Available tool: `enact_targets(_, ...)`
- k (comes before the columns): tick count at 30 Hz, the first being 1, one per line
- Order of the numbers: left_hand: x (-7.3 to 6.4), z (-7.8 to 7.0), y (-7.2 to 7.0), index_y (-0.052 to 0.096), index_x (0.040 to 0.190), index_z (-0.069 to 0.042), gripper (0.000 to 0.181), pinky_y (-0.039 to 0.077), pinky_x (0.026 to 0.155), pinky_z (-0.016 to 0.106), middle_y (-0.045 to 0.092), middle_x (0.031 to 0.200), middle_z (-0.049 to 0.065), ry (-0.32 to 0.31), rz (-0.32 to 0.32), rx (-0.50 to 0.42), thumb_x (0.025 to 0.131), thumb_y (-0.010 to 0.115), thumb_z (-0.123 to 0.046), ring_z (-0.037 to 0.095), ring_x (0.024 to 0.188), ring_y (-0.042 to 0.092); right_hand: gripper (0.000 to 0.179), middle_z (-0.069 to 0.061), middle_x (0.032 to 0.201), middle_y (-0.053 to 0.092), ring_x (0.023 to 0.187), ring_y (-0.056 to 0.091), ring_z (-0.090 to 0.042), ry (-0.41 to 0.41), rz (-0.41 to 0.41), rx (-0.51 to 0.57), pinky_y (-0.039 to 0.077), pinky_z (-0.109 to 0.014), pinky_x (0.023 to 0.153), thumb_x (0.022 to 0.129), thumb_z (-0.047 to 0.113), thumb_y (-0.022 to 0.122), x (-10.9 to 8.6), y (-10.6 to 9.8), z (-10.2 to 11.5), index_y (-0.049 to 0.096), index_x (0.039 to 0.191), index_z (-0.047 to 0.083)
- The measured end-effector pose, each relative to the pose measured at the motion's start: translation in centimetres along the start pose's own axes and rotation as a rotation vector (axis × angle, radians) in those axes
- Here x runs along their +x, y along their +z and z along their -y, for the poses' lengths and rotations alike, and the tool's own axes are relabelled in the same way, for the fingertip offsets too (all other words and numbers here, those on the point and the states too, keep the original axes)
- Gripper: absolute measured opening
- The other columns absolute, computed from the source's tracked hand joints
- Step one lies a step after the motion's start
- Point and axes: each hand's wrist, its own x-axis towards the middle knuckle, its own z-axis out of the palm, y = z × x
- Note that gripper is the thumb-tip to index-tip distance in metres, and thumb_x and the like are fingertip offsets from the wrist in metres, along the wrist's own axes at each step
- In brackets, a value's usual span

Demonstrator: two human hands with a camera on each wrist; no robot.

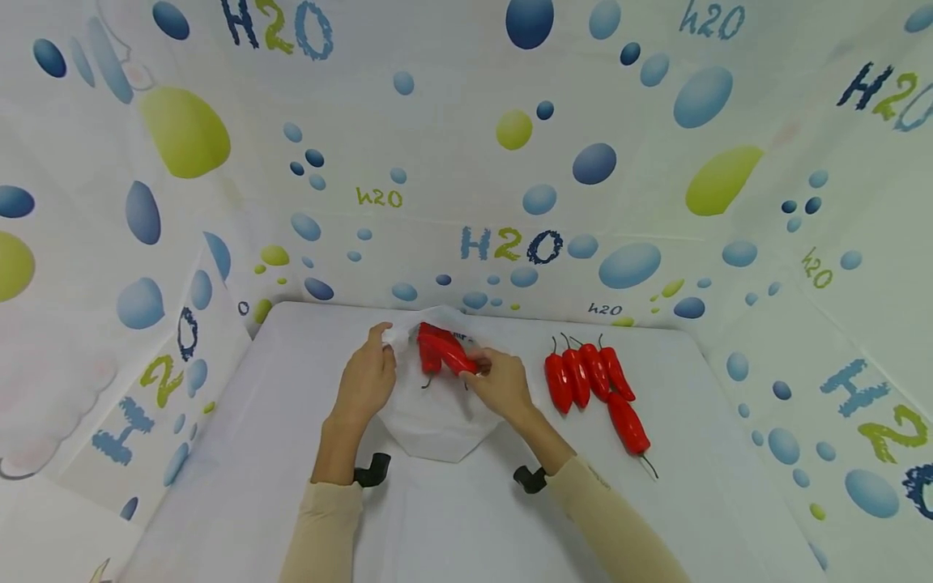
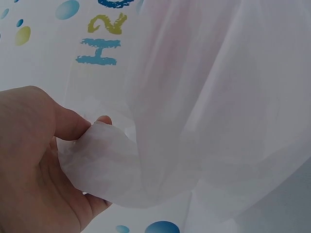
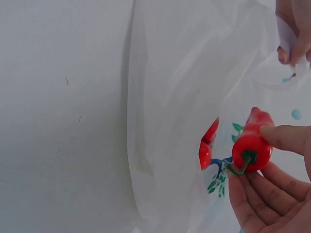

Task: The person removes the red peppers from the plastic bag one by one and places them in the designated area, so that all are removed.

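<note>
A white plastic bag (image 1: 430, 429) lies on the table with its mouth lifted at the far side. My left hand (image 1: 368, 380) pinches the bag's edge between thumb and fingers, and the left wrist view shows the thin film (image 2: 102, 155) in that grip. Between the thumb and fingers of my right hand (image 1: 503, 385) is a glossy red chili pepper (image 3: 251, 141) with a curved green stem, held at the bag's opening. Another red pepper (image 1: 428, 356) shows in the mouth just left of it. The rest of the bag's contents is hidden by the film.
Several more red peppers (image 1: 576, 379) stand side by side on the right of the white table (image 1: 700, 494). Below them one pepper (image 1: 628, 425) lies slanted, stem toward me. A white printed sheet (image 1: 437, 121) with blue and green spots rises behind the table.
</note>
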Motion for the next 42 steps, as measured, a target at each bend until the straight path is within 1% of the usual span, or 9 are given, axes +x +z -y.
enact_targets(2, 0.0, 0.0, 0.0, 0.041, 0.152, -0.003, 0.044, 0.056, 0.080, 0.056, 0.070, 0.116, 0.027, 0.002, 0.000, 0.002, 0.110, 0.042, -0.014, 0.035, 0.086, 0.066, 0.035, -0.005, 0.105, 0.079, 0.091, 0.072, -0.021, 0.003, -0.008, 0.009, 0.060, -0.038, 0.084, 0.091, 0.023, 0.082, -0.3, -0.2, 0.0, 0.076, 0.121, 0.006)
enact_targets(5, 0.1, 0.0, 0.0, 0.042, 0.152, -0.002, 0.044, 0.055, 0.074, 0.054, 0.071, 0.105, 0.026, 0.006, -0.007, 0.005, 0.110, 0.042, -0.013, 0.034, 0.079, 0.064, 0.037, -0.005, 0.104, 0.079, 0.090, 0.073, -0.020, 0.004, -0.024, 0.026, 0.061, -0.037, 0.083, 0.091, 0.024, 0.083, -0.8, -0.5, 0.2, 0.076, 0.121, 0.004)
enact_targets(10, 0.1, -0.1, 0.1, 0.042, 0.152, -0.003, 0.044, 0.052, 0.069, 0.050, 0.069, 0.094, 0.022, 0.004, -0.005, 0.003, 0.109, 0.041, -0.014, 0.032, 0.074, 0.060, 0.036, -0.007, 0.103, 0.079, 0.089, 0.074, -0.022, 0.037, -0.070, 0.109, 0.062, -0.038, 0.081, 0.089, 0.024, 0.085, -1.8, -1.4, 0.8, 0.077, 0.119, 0.005)
enact_targets(14, 0.0, 0.0, 0.1, 0.042, 0.152, -0.003, 0.044, 0.053, 0.071, 0.051, 0.069, 0.096, 0.023, 0.005, -0.003, 0.002, 0.110, 0.041, -0.014, 0.032, 0.076, 0.060, 0.033, -0.005, 0.104, 0.079, 0.090, 0.075, -0.020, 0.059, -0.104, 0.146, 0.062, -0.035, 0.081, 0.089, 0.025, 0.085, -2.3, -1.8, 0.5, 0.078, 0.117, 0.008)
enact_targets(17, 0.0, 0.1, 0.1, 0.042, 0.152, -0.003, 0.043, 0.054, 0.074, 0.053, 0.070, 0.104, 0.024, 0.009, -0.002, 0.001, 0.110, 0.041, -0.013, 0.033, 0.079, 0.061, 0.032, -0.004, 0.103, 0.079, 0.090, 0.075, -0.019, 0.066, -0.117, 0.165, 0.062, -0.034, 0.080, 0.090, 0.025, 0.085, -2.7, -2.0, 0.1, 0.078, 0.116, 0.009)
enact_targets(24, 0.0, 0.0, 0.4, 0.041, 0.152, -0.004, 0.043, 0.055, 0.077, 0.054, 0.070, 0.114, 0.027, 0.011, 0.008, 0.000, 0.110, 0.040, -0.015, 0.034, 0.083, 0.063, 0.031, -0.004, 0.098, 0.079, 0.085, 0.075, -0.020, 0.071, -0.173, 0.191, 0.062, -0.035, 0.071, 0.088, 0.025, 0.086, -3.8, -2.4, -0.4, 0.079, 0.113, 0.008)
enact_targets(29, 0.0, -0.2, 0.3, 0.041, 0.152, -0.002, 0.044, 0.056, 0.078, 0.054, 0.069, 0.118, 0.027, 0.014, 0.016, -0.002, 0.111, 0.040, -0.014, 0.034, 0.085, 0.064, 0.031, -0.004, 0.100, 0.080, 0.088, 0.076, -0.020, 0.084, -0.202, 0.207, 0.062, -0.037, 0.075, 0.087, 0.026, 0.087, -4.6, -2.6, -0.6, 0.079, 0.113, 0.009)
enact_targets(32, 0.1, -0.2, 0.4, 0.041, 0.153, -0.002, 0.044, 0.056, 0.078, 0.054, 0.070, 0.115, 0.026, 0.009, 0.019, -0.002, 0.111, 0.040, -0.015, 0.034, 0.084, 0.064, 0.031, -0.005, 0.101, 0.080, 0.090, 0.076, -0.021, 0.096, -0.209, 0.231, 0.062, -0.038, 0.078, 0.088, 0.026, 0.086, -5.0, -2.6, -0.8, 0.079, 0.113, 0.009)
enact_targets(42, 0.1, -0.1, 0.6, 0.041, 0.152, -0.001, 0.043, 0.055, 0.080, 0.056, 0.070, 0.114, 0.027, 0.022, 0.018, 0.002, 0.111, 0.040, -0.014, 0.036, 0.086, 0.065, 0.032, -0.005, 0.101, 0.079, 0.093, 0.076, -0.022, 0.139, -0.246, 0.296, 0.062, -0.036, 0.080, 0.088, 0.025, 0.087, -6.4, -2.9, -1.5, 0.079, 0.114, 0.009)
